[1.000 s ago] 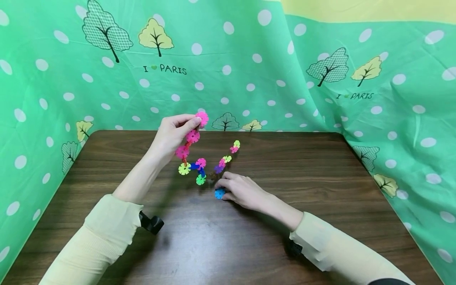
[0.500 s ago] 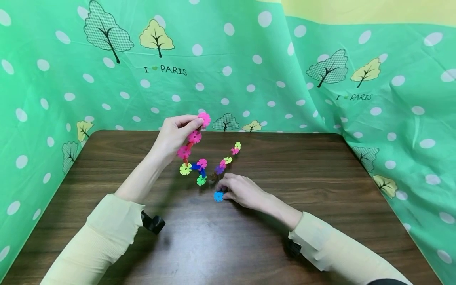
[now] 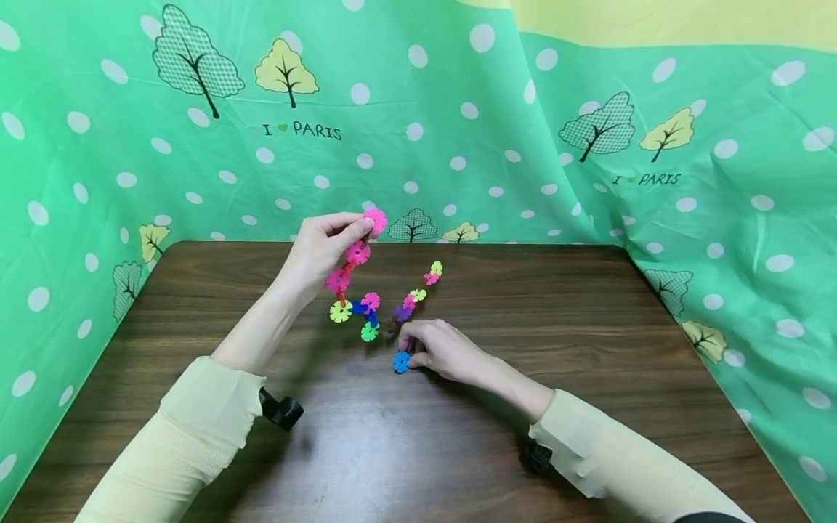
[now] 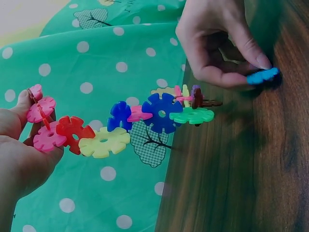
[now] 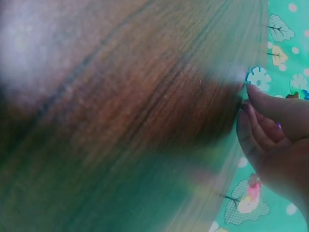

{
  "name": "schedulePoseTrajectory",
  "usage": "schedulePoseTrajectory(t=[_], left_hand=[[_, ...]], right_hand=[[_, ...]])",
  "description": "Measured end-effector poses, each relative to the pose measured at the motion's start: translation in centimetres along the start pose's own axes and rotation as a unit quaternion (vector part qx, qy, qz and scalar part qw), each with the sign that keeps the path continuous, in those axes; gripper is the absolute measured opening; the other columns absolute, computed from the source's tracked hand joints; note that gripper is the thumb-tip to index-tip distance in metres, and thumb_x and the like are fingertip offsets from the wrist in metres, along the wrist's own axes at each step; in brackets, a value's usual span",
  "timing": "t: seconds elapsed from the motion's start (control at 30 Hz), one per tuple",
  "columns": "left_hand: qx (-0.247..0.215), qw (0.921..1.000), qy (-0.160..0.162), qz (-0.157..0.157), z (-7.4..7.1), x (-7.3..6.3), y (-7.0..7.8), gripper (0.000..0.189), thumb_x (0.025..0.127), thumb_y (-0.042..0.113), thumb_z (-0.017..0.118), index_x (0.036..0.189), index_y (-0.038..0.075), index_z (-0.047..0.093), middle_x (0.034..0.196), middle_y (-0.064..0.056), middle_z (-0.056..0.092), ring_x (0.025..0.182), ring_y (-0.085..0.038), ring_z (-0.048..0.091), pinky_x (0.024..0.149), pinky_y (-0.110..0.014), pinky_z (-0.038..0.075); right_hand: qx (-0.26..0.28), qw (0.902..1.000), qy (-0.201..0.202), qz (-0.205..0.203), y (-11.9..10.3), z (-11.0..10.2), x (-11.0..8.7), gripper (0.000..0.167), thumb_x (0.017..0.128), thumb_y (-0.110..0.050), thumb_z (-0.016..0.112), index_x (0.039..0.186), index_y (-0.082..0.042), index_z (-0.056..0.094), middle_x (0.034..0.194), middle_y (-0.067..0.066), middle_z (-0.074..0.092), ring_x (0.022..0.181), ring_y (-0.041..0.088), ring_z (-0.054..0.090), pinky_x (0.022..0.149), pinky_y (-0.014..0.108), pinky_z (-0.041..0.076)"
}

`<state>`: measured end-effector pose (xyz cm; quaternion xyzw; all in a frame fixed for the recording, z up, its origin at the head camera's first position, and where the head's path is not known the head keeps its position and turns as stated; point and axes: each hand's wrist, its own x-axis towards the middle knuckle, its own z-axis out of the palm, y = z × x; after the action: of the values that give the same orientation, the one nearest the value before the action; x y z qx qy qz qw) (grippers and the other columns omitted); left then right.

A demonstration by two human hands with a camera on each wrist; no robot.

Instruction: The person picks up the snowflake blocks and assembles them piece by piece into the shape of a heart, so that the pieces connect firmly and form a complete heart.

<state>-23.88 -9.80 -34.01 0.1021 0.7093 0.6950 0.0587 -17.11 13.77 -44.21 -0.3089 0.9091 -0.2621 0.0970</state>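
Note:
My left hand (image 3: 319, 247) pinches the pink snowflake disc (image 3: 375, 222) at the raised end of a chain of interlocking plastic discs. From there the chain runs down through pink, red, a yellow disc (image 3: 340, 312), blue ones and a green disc (image 3: 369, 332). Its other stretch, with a purple disc (image 3: 405, 311), reaches back to a yellow disc (image 3: 436, 269) at the far tip. Low over the table, my right hand (image 3: 447, 352) holds a single blue disc (image 3: 401, 362) between thumb and fingertips, apart from the chain. In the left wrist view this blue disc (image 4: 263, 76) appears edge-on.
The brown wood-grain table (image 3: 523, 305) lies under both hands. A green dotted curtain (image 3: 451, 167) hangs behind it and along both sides. A black camera mount (image 3: 281, 410) sticks out from the left sleeve.
The blue disc has shifted slightly toward the near side in my right fingertips, and more of it shows. My left hand has drifted slightly right with the chain, which keeps its shape.

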Motion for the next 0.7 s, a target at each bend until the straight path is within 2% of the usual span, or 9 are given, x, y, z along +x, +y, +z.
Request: schedulePoseTrajectory(t=[0.13, 0.23, 0.43, 0.53, 0.7], left_hand=[[0.005, 1.0000, -0.001, -0.001, 0.00, -0.02, -0.07, 0.025, 0.097, 0.033, 0.072, 0.109, 0.011, 0.077, 0.071, 0.003, 0.065, 0.056, -0.012, 0.048, 0.043, -0.027, 0.037], [0.004, 1.0000, -0.001, -0.001, 0.00, -0.01, -0.06, 0.025, 0.097, 0.033, 0.072, 0.110, 0.011, 0.077, 0.070, 0.003, 0.065, 0.054, -0.013, 0.047, 0.042, -0.027, 0.036], [-0.001, 1.0000, -0.007, 0.003, 0.03, 0.10, -0.12, 0.024, 0.097, 0.033, 0.073, 0.105, 0.011, 0.076, 0.068, 0.002, 0.063, 0.054, -0.013, 0.045, 0.042, -0.027, 0.033], [-0.001, 1.0000, -0.007, 0.005, 0.03, 0.15, -0.15, 0.024, 0.097, 0.034, 0.073, 0.105, 0.011, 0.076, 0.068, 0.002, 0.064, 0.054, -0.013, 0.045, 0.042, -0.027, 0.034], [-0.007, 0.9999, -0.009, 0.002, 0.02, 0.20, -0.21, 0.024, 0.097, 0.034, 0.073, 0.103, 0.011, 0.076, 0.066, 0.002, 0.061, 0.051, -0.015, 0.042, 0.041, -0.028, 0.033]], right_hand=[[0.023, 0.9997, 0.011, 0.007, 0.22, 0.04, 0.02, 0.013, 0.090, -0.006, 0.078, 0.087, -0.014, 0.069, 0.083, -0.004, 0.072, 0.077, 0.002, 0.062, 0.072, 0.019, 0.053], [0.023, 0.9996, 0.015, 0.004, 0.30, -0.03, 0.05, 0.010, 0.092, -0.007, 0.076, 0.086, -0.014, 0.071, 0.081, -0.005, 0.071, 0.076, 0.003, 0.062, 0.073, 0.021, 0.053], [0.009, 0.9997, 0.020, -0.008, 0.24, -0.37, 0.07, 0.007, 0.097, -0.011, 0.071, 0.095, -0.016, 0.076, 0.095, -0.005, 0.076, 0.089, 0.008, 0.067, 0.081, 0.028, 0.057], [0.020, 0.9996, -0.003, -0.018, 0.06, -0.55, 0.00, 0.006, 0.095, -0.018, 0.075, 0.101, -0.016, 0.078, 0.101, -0.002, 0.075, 0.091, 0.010, 0.067, 0.081, 0.029, 0.057], [0.013, 0.9984, -0.053, -0.011, -0.28, -0.50, -0.14, 0.024, 0.085, -0.030, 0.086, 0.104, -0.018, 0.078, 0.102, -0.002, 0.070, 0.087, 0.012, 0.064, 0.077, 0.022, 0.053]])
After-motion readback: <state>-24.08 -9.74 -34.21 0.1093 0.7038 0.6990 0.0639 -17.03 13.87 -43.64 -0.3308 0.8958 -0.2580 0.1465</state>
